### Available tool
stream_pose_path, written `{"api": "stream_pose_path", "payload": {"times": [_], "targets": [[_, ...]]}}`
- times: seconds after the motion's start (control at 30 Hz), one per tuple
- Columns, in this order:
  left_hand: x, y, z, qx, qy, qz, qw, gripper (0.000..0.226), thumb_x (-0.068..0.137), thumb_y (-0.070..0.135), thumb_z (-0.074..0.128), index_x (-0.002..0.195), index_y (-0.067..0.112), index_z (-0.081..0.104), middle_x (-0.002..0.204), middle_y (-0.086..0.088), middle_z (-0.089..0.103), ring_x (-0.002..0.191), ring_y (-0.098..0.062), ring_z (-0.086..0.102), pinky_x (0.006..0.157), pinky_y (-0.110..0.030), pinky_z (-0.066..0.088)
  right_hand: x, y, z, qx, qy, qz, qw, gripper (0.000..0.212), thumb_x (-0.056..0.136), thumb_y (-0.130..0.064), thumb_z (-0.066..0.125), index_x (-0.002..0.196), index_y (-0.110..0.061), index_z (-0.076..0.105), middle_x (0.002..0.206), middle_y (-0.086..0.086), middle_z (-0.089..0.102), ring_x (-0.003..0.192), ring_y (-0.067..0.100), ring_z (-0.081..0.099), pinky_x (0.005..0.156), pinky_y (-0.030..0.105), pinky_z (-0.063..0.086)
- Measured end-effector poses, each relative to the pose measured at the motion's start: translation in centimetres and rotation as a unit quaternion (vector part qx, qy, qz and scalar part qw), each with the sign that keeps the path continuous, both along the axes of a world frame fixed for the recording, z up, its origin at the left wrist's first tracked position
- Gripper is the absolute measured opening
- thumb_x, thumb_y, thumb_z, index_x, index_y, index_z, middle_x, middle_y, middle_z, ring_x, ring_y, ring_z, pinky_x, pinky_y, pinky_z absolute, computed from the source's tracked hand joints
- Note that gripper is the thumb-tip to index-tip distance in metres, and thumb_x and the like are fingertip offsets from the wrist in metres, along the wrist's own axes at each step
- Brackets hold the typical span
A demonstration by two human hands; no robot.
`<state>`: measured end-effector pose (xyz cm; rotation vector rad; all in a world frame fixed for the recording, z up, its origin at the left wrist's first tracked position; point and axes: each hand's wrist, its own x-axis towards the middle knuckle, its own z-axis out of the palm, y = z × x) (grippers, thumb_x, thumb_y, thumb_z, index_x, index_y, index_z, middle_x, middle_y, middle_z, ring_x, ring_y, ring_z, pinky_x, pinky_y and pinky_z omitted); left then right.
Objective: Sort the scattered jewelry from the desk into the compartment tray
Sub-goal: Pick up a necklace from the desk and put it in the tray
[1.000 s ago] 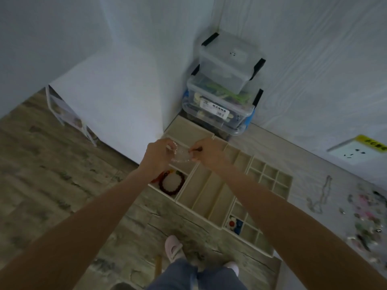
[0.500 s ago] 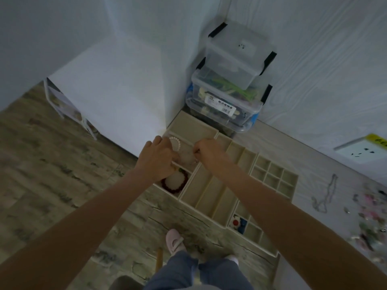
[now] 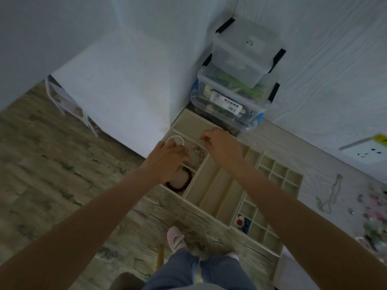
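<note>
A beige compartment tray (image 3: 213,185) lies on the desk's left end. My left hand (image 3: 169,155) hovers over its left compartments, fingers curled on a white pearl bracelet (image 3: 174,137) that loops out above the knuckles. My right hand (image 3: 222,145) is just to the right over the tray, fingers curled, and nothing shows in them. Between the hands, a small silvery piece (image 3: 197,151) lies in a compartment. A dark red bead bracelet (image 3: 181,186) fills the near left compartment. A red, white and blue piece (image 3: 241,222) sits in a small front square.
Scattered jewelry (image 3: 372,208) and a thin chain necklace (image 3: 333,193) lie on the desk at the right. Stacked clear storage bins (image 3: 236,91) stand in the corner behind the tray. A white wall socket (image 3: 368,151) is at the far right. The desk edge drops to the floor on the left.
Both hands held a pale bracelet stretched between them above the tray. They have come down to the left compartments, and the bracelet now shows only at my left hand.
</note>
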<state>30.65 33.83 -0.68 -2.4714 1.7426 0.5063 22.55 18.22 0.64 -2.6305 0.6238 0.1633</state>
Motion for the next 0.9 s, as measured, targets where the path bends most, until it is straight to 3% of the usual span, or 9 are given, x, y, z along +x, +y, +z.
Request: {"api": "stream_pose_path", "payload": {"times": [0.13, 0.2, 0.3, 0.43, 0.8, 0.9], "targets": [[0.2, 0.3, 0.2, 0.015, -0.011, -0.027, 0.999, 0.046, 0.092, 0.021, 0.043, 0.134, 0.038, 0.044, 0.15, 0.011, 0.027, 0.134, -0.021, 0.024, 0.098, -0.033, 0.025, -1.0, 0.2, -0.5, 0.002, 0.04, 0.017, 0.999, 0.023, 0.094, -0.015, 0.051, 0.111, -0.018, 0.066, 0.113, 0.005, 0.06, 0.102, 0.022, 0.059, 0.074, 0.025, 0.041], [0.3, 0.5, 0.3, 0.022, -0.014, -0.042, 0.999, 0.046, 0.092, 0.021, 0.041, 0.134, 0.039, 0.044, 0.152, 0.01, 0.025, 0.134, -0.022, 0.024, 0.098, -0.033, 0.024, -0.9, 0.8, -0.7, -0.01, 0.07, 0.028, 0.997, 0.024, 0.095, -0.019, 0.05, 0.114, -0.019, 0.065, 0.113, 0.007, 0.056, 0.102, 0.024, 0.058, 0.073, 0.028, 0.042], [0.4, 0.5, 0.2, 0.02, -0.025, -0.052, 0.998, 0.045, 0.092, 0.022, 0.041, 0.132, 0.04, 0.046, 0.151, 0.009, 0.027, 0.133, -0.022, 0.025, 0.097, -0.033, 0.024, -0.4, 1.6, -0.9, -0.084, 0.087, 0.036, 0.992, 0.022, 0.094, -0.02, 0.051, 0.108, -0.012, 0.065, 0.107, 0.009, 0.055, 0.095, 0.027, 0.06, 0.069, 0.032, 0.044], [0.3, 0.3, 0.1, 0.026, -0.03, -0.057, 0.998, 0.045, 0.092, 0.022, 0.041, 0.132, 0.042, 0.046, 0.15, 0.007, 0.029, 0.133, -0.023, 0.025, 0.1, -0.035, 0.024, 0.4, 2.3, -1.7, -0.162, 0.103, 0.056, 0.98, 0.016, 0.093, -0.015, 0.05, 0.099, -0.008, 0.063, 0.103, 0.008, 0.055, 0.087, 0.028, 0.062, 0.059, 0.028, 0.037], [0.7, 0.2, 0.0, 0.03, -0.022, -0.059, 0.998, 0.044, 0.092, 0.021, 0.043, 0.129, 0.045, 0.049, 0.149, 0.006, 0.03, 0.135, -0.022, 0.021, 0.102, -0.036, 0.022, 1.1, 1.7, -1.8, -0.153, 0.02, -0.01, 0.988, 0.018, 0.096, -0.019, 0.046, 0.109, -0.012, 0.057, 0.11, 0.007, 0.055, 0.085, 0.03, 0.063, 0.062, 0.034, 0.046], [0.8, 0.2, -0.1, 0.026, -0.022, -0.061, 0.998, 0.044, 0.091, 0.022, 0.044, 0.128, 0.045, 0.049, 0.151, 0.006, 0.025, 0.136, -0.022, 0.019, 0.102, -0.036, 0.022, 0.2, 1.4, -1.5, -0.127, 0.03, 0.026, 0.991, 0.023, 0.096, -0.022, 0.045, 0.113, -0.017, 0.06, 0.114, 0.006, 0.05, 0.088, 0.027, 0.061, 0.066, 0.033, 0.047]]}}
